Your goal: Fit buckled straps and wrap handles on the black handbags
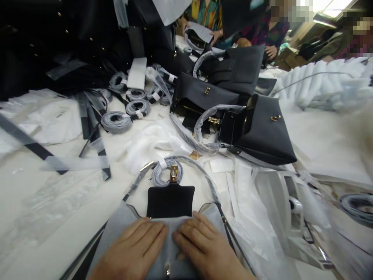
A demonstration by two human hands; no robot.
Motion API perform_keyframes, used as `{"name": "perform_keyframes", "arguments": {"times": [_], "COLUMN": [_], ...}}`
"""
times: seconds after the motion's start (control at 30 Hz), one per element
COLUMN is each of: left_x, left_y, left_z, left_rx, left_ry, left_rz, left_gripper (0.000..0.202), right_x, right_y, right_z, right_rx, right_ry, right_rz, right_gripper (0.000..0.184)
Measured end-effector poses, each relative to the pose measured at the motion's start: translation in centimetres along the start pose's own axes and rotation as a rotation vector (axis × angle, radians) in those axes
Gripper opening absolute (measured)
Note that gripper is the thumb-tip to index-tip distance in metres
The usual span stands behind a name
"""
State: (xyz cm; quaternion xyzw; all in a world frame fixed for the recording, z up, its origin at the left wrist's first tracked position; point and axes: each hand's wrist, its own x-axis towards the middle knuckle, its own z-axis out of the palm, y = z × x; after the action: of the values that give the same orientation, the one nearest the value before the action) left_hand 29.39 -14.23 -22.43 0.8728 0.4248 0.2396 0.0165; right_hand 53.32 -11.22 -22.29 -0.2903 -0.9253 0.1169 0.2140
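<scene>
Right in front of me lies a black handbag, its body covered by a grey protective sheet (pixel 116 229). My left hand (pixel 136 245) rests on the sheet with fingers stretched out. Beside it, my right hand (pixel 201 241) lies the same way, fingers extended and pressing on the sheet. Beyond the fingertips a black flap (pixel 170 201) with a gold clasp (pixel 174 173) points away from me. The plastic-wrapped handle (pixel 201 165) arches around it. A coiled wrapped strap (pixel 159 175) sits inside that arch.
Black handbags (pixel 265 132) with gold hardware stand beyond. Several wrapped strap coils (pixel 116 121) and loose black strips (pixel 100 155) lie to the left. A white tape dispenser (pixel 287 217) and plastic film are on the right. Co-workers' hands (pixel 217 37) handle a bag at the back.
</scene>
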Motion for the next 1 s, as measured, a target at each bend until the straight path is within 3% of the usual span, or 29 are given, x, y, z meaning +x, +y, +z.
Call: {"name": "perform_keyframes", "arguments": {"times": [0.07, 0.13, 0.3, 0.4, 0.53, 0.6, 0.7, 0.77, 0.87, 1.0], "left_x": [-0.3, -0.7, -2.6, -3.6, -3.7, -3.5, -3.3, -3.3, -3.5, -3.6], "left_y": [-0.1, -0.1, 0.2, 0.3, 0.3, 0.5, 0.8, 0.9, 1.1, 1.2], "left_z": [-1.0, -1.8, -1.7, -1.1, -1.4, -1.5, -1.5, -1.4, -1.2, -1.2], "left_rx": [0.053, 0.115, 0.128, 0.037, -0.071, -0.085, -0.07, -0.06, -0.062, -0.089], "left_ry": [-0.026, -0.102, -0.24, -0.293, -0.338, -0.345, -0.343, -0.337, -0.309, -0.243], "left_rz": [0.073, 0.145, 0.178, 0.102, 0.062, 0.055, 0.032, 0.029, 0.041, 0.062], "left_gripper": [0.038, 0.046, 0.071, 0.074, 0.072, 0.068, 0.065, 0.066, 0.066, 0.064], "right_x": [-0.7, -1.1, -1.6, -1.0, 2.9, 6.1, 10.0, 10.7, 8.4, 2.3], "right_y": [-0.3, -0.6, -1.8, -1.8, 0.3, 2.0, 3.5, 3.2, 0.7, -2.9], "right_z": [-0.1, -0.4, -1.4, -1.9, -2.1, -1.8, -1.2, -1.2, -2.0, -2.2], "right_rx": [-0.05, -0.092, 0.004, 0.106, 0.261, 0.297, 0.372, 0.409, 0.454, 0.457], "right_ry": [-0.088, -0.216, -0.359, -0.311, 0.021, 0.124, 0.08, 0.058, 0.056, 0.003], "right_rz": [-0.002, 0.017, 0.161, 0.203, 0.444, 0.523, 0.561, 0.532, 0.467, 0.289], "right_gripper": [0.055, 0.073, 0.068, 0.063, 0.035, 0.036, 0.036, 0.027, 0.022, 0.034]}}
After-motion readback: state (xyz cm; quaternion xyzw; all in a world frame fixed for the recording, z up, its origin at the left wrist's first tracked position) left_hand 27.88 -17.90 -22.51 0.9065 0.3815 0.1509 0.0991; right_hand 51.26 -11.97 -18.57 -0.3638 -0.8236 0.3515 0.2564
